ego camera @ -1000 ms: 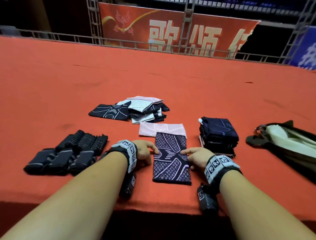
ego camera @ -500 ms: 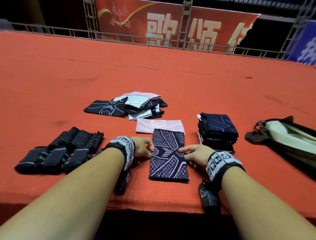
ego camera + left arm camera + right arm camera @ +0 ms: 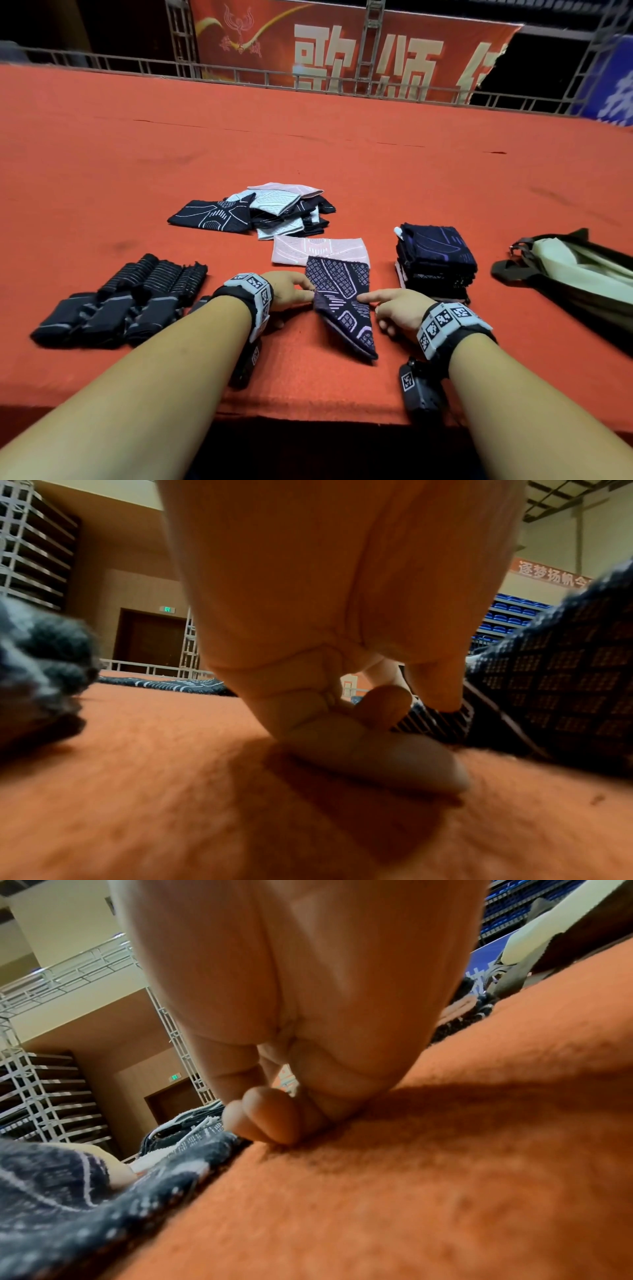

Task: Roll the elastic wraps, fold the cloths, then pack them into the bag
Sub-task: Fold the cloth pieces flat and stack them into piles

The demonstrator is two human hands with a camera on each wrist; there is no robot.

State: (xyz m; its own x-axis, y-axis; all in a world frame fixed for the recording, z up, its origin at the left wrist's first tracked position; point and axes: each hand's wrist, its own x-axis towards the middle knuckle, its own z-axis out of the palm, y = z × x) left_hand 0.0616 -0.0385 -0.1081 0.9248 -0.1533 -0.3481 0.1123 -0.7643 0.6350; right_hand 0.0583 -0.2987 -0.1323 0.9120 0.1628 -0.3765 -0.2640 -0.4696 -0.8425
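Rolled wraps (image 3: 120,301) are seen grouped near the table's (image 3: 102,154) near-left edge; by the look of them the rolling is judged done. A stack (image 3: 436,262) of folded cloths stands right of centre. A loose pile (image 3: 274,212) of unfolded cloths lies further toward the middle, and a pink cloth (image 3: 318,248) lies flat just in front of it. The bag (image 3: 575,270) lies open at the right edge, apparently nothing packed yet. Folding is judged part-way through; packing is all left.

The dark cloth (image 3: 342,305) in hand lies near the front edge, its far end overlapping the pink cloth. Its left edge is pinched at mid-length by the left hand (image 3: 291,291); in the left wrist view a fingertip (image 3: 441,696) is seen pressing down on the fabric. The right hand (image 3: 394,308) is laid at the right edge with forefinger extended across the waist of the cloth and the other fingers curled under; nothing is gripped by it.

Against the frames before: the cloth then lay as a flat, straight strip. Now the near half has been swung rightward and lifted at its left side, so the strip is kinked at the waist. Both hands have been kept at the same mid-points. The wraps, stack, pile and bag are unmoved.
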